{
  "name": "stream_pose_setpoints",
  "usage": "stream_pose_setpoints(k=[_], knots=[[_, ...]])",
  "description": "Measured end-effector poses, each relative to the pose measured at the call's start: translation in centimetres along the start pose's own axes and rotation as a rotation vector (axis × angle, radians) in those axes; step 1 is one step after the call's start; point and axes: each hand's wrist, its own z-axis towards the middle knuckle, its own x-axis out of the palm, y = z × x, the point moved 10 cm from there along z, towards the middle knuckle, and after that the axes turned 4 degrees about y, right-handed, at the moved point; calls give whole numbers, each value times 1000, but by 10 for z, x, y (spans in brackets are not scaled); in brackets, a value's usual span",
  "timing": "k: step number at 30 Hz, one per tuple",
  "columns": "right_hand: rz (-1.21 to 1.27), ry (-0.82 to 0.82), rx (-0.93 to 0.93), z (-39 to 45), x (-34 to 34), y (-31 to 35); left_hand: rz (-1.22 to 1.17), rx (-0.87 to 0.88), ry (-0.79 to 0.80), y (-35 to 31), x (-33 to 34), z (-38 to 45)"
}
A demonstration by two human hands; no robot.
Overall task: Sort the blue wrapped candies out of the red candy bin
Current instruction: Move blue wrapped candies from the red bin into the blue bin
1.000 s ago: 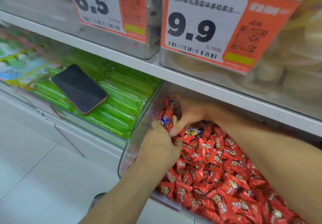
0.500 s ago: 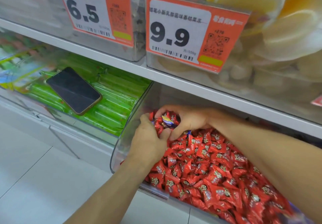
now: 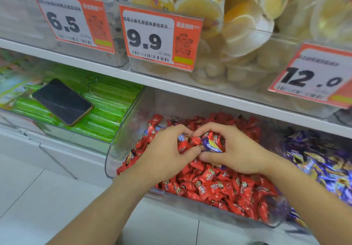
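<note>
Presently my right hand (image 3: 236, 151) pinches the blue candy (image 3: 210, 145) between thumb and curled fingers near the back-left corner of the red candy bin (image 3: 112, 161) — its long axis slanting toward the right wall — my left hand (image 3: 167, 153) curled beside it.

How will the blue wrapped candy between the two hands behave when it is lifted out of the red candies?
The blue wrapped candy looks small, so probably light. Its glossy wrapper may slip between fingertips. Loose red candies around it could shift or spill.
</note>
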Motion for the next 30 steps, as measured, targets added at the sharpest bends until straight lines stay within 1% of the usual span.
stream_pose_setpoints(k=[2,4,5,6,8,10,13,16,18,19,22,24,26,27,29,30], knots=[[37,-58,26,-18,-1,-17,17,17,26,-4,7,0],[150,-120,36,-31,-1,-28,39,-4,45,-3,10,1],[166,-154,40,-35,-2,-31,40,-17,51,-1,11,2],[124,-185,45,-38,-3,-31,40,-23,54,0,11,4],[-51,-219,53,-43,-4,-25,47,-15,68,0,13,6],[-147,-245,59,-46,-10,-18,55,-16,90,-2,15,7],[-192,-358,95,-52,-34,-20,46,-43,125,4,15,10],[-156,-432,95,-58,-49,-24,18,-65,181,10,15,12],[-161,-413,86,-58,-47,-23,1,-89,201,13,14,11],[-209,-395,75,-58,-44,-21,0,-99,204,14,13,11],[-322,-337,31,-57,-38,-7,-22,-107,158,12,8,14],[-374,-220,48,-55,-28,-4,-52,-104,91,8,1,16],[-513,-53,145,-53,-11,-11,-100,-116,39,5,-4,18],[-558,-5,188,-53,-5,-16,-139,-120,39,4,-3,19],[-544,-7,205,-54,-3,-20,-166,-101,75,-3,4,19],[-526,-29,189,-54,-5,-18,-123,-72,100,-7,8,19]])
